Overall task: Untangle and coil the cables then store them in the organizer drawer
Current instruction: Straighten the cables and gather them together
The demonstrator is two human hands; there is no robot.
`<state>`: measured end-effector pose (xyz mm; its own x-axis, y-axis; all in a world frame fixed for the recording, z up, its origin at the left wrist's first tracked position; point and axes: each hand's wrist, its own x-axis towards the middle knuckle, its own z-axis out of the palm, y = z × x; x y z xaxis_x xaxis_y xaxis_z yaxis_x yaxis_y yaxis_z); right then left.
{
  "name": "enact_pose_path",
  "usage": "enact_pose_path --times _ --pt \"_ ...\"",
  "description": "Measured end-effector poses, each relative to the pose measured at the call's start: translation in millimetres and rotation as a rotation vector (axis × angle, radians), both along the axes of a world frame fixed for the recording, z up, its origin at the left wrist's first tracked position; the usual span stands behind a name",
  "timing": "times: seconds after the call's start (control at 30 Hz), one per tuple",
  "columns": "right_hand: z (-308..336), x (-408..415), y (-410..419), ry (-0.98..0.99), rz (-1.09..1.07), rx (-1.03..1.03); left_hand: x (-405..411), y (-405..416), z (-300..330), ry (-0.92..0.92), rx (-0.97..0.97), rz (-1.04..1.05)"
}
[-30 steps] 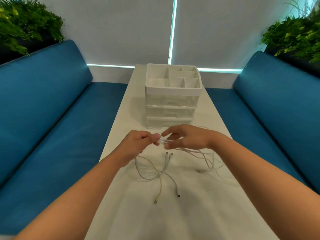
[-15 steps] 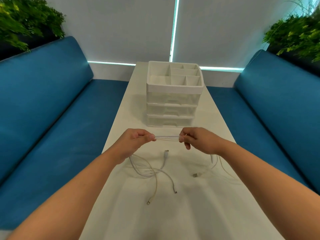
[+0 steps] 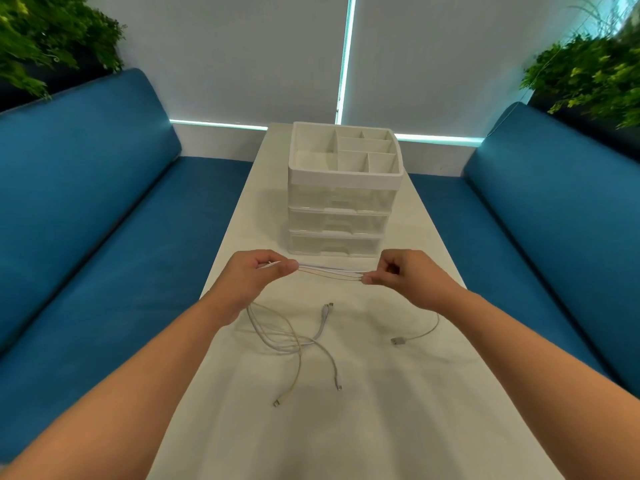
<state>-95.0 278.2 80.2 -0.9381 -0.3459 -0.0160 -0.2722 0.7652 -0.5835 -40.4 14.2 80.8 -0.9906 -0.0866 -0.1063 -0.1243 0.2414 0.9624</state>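
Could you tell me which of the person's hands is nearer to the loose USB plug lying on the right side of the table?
The right hand. It is just beyond the USB plug and slightly to its right. The left hand is well off to the plug's left, across the stretched cables.

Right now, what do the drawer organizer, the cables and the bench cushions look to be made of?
Drawer organizer: probably hard plastic, with an opaque matte white top tray and see-through drawer fronts showing faint reflections. Cables: thin flexible cords in a smooth white or cream jacket, likely rubbery plastic. Bench cushions: padded blue upholstery, matte; fabric or vinyl, weave not visible.
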Motion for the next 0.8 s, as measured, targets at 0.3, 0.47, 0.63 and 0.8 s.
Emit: enact_pose_path --times 0.3,0.47,0.63,0.8 --pt "-27.1 4.1 1.0 0.031 0.231 0.193 -0.9 -13.1 -7.9 0.015 0.038 0.084" --pt "-28.0 4.0 4.7 0.207 0.104 0.312 3.3 -9.3 -7.8 0.014 0.04 0.073" --pt "-29.6 8.0 2.4 0.22 0.073 0.366 -1.3 -10.4 -9.1 0.046 0.059 0.082" --pt "-25.5 8.7 8.6 0.1 0.127 0.212 -4.7 -12.8 -16.3 0.061 0.132 0.075"
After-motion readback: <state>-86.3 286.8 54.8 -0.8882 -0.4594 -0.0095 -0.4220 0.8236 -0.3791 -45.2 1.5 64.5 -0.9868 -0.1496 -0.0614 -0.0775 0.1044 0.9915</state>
